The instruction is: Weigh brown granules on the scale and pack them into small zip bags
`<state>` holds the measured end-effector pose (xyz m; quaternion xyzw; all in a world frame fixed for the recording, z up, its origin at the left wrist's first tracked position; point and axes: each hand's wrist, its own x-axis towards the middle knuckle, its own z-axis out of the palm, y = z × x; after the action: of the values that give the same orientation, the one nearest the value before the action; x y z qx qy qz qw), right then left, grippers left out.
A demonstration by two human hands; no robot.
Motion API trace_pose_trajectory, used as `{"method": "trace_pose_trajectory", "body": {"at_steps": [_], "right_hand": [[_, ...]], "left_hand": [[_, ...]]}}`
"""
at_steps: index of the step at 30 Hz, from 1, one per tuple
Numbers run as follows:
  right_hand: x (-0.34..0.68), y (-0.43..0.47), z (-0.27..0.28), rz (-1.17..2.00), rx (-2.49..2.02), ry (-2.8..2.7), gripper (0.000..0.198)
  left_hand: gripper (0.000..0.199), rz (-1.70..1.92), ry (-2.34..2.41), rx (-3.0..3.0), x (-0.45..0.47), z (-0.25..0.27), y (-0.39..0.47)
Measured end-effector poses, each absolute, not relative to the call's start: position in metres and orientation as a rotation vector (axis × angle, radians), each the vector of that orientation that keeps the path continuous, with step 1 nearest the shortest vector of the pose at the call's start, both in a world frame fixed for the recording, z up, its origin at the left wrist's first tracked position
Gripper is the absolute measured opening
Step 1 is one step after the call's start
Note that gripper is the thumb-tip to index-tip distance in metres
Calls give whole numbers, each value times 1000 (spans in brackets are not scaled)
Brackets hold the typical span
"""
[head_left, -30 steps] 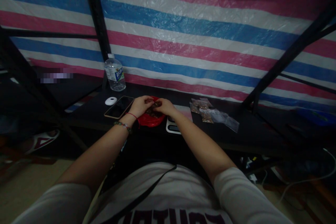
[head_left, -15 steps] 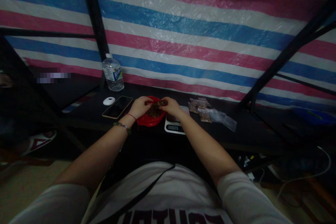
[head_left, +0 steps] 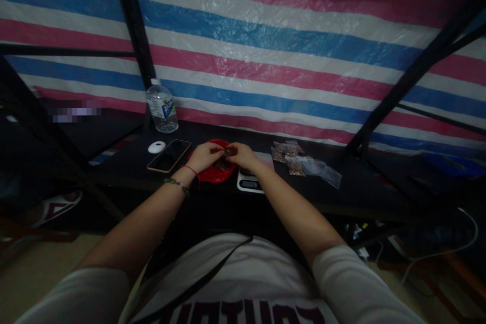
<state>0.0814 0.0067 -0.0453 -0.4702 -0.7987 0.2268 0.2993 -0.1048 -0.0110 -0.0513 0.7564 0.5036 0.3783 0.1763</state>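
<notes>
My left hand [head_left: 204, 156] and my right hand [head_left: 243, 156] meet over a red bowl [head_left: 212, 174] on the dark table [head_left: 125, 162]. Between their fingertips they pinch a small clear bag [head_left: 228, 151] holding brown bits. More brown bits lie in the bowl under the hands. A white kitchen scale [head_left: 250, 182] stands right of the bowl, partly under my right wrist. Red and beaded bracelets circle my left wrist.
A phone [head_left: 169, 155] and a small white oval object [head_left: 156, 147] lie left of the bowl, a water bottle [head_left: 161, 107] behind them. Several small filled and empty bags [head_left: 304, 164] lie to the right. A striped tarp hangs behind; black frame bars cross it.
Both hands stayed over the red bowl, with the small bag lifted a little and held between the fingertips. The view drifted slightly.
</notes>
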Motion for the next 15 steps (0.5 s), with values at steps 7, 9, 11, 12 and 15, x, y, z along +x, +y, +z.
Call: {"method": "trace_pose_trajectory", "body": {"at_steps": [7, 9, 11, 12, 15], "right_hand": [[70, 9, -53, 643, -1210, -2150, 34], [67, 10, -55, 679, -1207, -2150, 33], [65, 10, -56, 716, -1200, -2161, 30], [65, 10, -56, 734, -1192, -2170, 29], [64, 9, -57, 784, -1162, -2177, 28]], "left_hand": [[28, 1095, 1390, 2237, -108, -53, -5], [28, 1047, 1315, 2318, -110, -52, -4], [27, 987, 1238, 2416, -112, -50, -4], [27, 956, 1215, 2458, -113, -49, -4], [26, 889, 1252, 2508, -116, -44, -6]]}}
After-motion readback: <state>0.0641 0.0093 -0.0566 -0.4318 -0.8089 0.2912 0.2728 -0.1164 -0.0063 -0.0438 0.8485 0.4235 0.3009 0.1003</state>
